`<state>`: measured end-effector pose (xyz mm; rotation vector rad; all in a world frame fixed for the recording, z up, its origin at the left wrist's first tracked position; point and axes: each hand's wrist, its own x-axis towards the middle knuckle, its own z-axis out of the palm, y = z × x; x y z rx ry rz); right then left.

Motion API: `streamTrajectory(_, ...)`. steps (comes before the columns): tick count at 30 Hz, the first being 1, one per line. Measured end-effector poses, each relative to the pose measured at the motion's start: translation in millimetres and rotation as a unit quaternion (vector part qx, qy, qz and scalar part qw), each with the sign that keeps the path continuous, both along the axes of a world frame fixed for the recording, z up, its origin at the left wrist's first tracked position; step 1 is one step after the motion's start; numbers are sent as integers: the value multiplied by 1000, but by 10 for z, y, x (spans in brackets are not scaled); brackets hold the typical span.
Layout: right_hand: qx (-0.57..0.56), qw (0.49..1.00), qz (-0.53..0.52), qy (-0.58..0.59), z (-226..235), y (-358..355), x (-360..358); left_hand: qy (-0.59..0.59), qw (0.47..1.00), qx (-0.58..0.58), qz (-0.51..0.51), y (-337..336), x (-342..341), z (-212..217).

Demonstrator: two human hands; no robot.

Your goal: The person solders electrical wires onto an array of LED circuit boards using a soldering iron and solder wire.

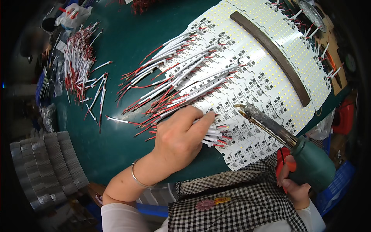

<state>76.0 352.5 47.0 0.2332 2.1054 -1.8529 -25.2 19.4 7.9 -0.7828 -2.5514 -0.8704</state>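
Observation:
My left hand (179, 135) is closed in a pinch over the white circuit boards, its fingertips on a thin white-and-red wire that they mostly hide. Under that hand lies a bunch of white-sleeved wires (211, 138) with red ends. My right hand (295, 187) is wrapped round the green handle of a soldering gun (315, 164). The gun's tip points up and left, above the boards and a little right of my left fingertips. Sheets of circuit boards (295, 102) carry rows of yellow LEDs and small black parts. Several wires (181, 79) lie in rows across their left side.
A dark curved bar (272, 58) lies across the boards. Loose wires (79, 60) are heaped on the green table (112, 154) at the left. Stacked grey trays or strips (48, 166) stand at the lower left. A round metal dish (311, 15) is at the far right.

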Motion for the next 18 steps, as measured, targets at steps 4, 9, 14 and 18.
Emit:
streamTrajectory(4, 22, 999, 37, 1, -30, 70, 22, 21, 999, -20, 20, 5, 18, 14)
streamTrajectory(9, 44, 998, 19, -27, -14, 33, 42, 23, 999, -33, 11, -19, 20, -22)
streamTrajectory(14, 37, 998, 8, -44, 12, -18, 46, 15, 1000, -24, -6, -20, 24, -25)
streamTrajectory(18, 86, 989, 117, 5, -38, 115, 25, -21, 998, -66, -4, 0, 40, 64)
